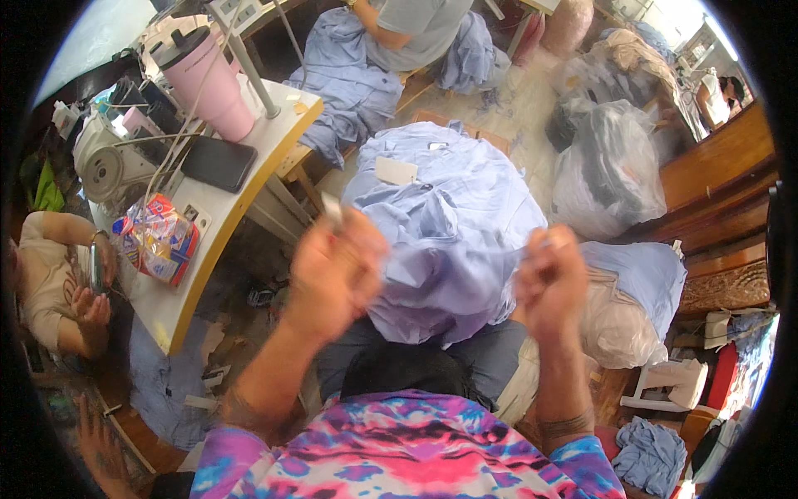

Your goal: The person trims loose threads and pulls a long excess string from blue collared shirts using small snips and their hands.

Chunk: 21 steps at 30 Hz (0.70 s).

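Cluttered sewing workshop, soft crumpled pale-blue garment pile (449,224) beneath blurred left hand (332,270) and right hand (550,279), both fisted, contents indiscernible.

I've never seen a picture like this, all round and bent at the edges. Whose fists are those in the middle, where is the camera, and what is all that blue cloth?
The camera sits on a person's head and looks down, so the wide lens bends the edges. The two raised fists are that person's own: the left hand pinches a small pale piece, blurred, and the right hand is closed too; what it grips is unclear. Beneath them, on the lap, lies a heap of light blue cloth with a white tag. To the left stands a white table with a sewing machine, a pink cup, a dark phone and a snack bag. Other people sit nearby.
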Each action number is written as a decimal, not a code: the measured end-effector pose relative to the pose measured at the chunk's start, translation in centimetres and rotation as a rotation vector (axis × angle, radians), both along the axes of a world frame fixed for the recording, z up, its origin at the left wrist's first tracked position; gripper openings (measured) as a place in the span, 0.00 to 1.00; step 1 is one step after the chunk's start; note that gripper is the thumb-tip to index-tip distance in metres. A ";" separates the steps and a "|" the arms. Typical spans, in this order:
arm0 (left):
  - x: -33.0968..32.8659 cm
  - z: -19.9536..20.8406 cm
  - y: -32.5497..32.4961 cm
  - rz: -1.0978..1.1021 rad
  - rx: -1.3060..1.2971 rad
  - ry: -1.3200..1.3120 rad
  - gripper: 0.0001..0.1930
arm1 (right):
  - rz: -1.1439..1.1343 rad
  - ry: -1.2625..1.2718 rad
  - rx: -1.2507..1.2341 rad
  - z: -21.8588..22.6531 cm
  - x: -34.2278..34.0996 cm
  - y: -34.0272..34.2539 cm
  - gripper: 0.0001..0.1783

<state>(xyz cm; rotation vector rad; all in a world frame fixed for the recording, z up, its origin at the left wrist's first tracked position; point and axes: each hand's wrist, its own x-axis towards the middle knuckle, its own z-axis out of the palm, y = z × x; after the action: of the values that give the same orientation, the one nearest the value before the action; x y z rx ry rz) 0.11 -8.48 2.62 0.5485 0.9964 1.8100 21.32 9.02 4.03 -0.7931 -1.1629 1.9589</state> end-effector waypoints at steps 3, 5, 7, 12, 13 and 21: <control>0.7 0.0 -0.4 0.120 -0.016 -0.108 0.11 | 0.042 -0.068 0.327 0.1 0.6 0.1 0.13; -5.7 -0.5 -0.8 0.262 0.027 -0.015 0.11 | -0.166 0.003 0.039 0.9 1.0 2.0 0.15; -0.3 0.5 -0.4 0.148 -0.103 0.006 0.14 | -0.058 0.023 -0.024 1.8 0.1 0.6 0.16; -6.8 1.4 -2.5 0.398 0.038 -0.028 0.10 | -0.343 -0.085 0.172 3.0 2.7 6.7 0.16; -5.9 2.0 -2.1 0.351 0.004 0.004 0.11 | -0.322 -0.105 0.182 2.8 2.7 6.9 0.16; -5.8 4.6 -3.9 0.371 0.032 0.171 0.11 | -0.250 -0.080 0.301 6.5 4.2 9.0 0.16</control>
<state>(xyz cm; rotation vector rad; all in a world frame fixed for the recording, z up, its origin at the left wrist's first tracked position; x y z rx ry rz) -5.68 -12.39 7.27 0.5736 1.2512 2.1348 25.50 18.07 10.50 -0.8176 -1.2993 1.5177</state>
